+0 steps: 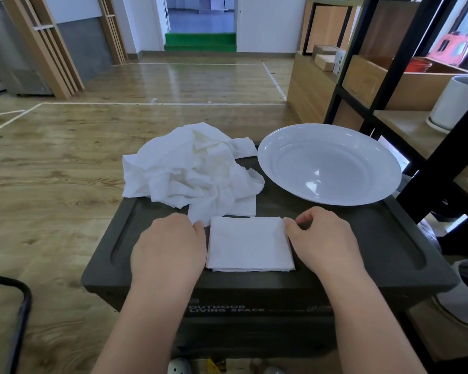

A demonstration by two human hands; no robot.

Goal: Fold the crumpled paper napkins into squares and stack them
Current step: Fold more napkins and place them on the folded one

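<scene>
A white napkin folded into a square lies flat near the front of the dark box lid. My left hand rests palm down just left of it, fingertips at its upper left corner. My right hand lies to its right, and its thumb and fingers pinch the square's upper right corner. Behind the square sits a heap of crumpled white napkins, spread over the lid's far left part.
A large white plate stands on the lid's far right. Black and wood shelving rises close on the right, with a white pot on it. A black chair frame is at the lower left. Wood floor lies beyond.
</scene>
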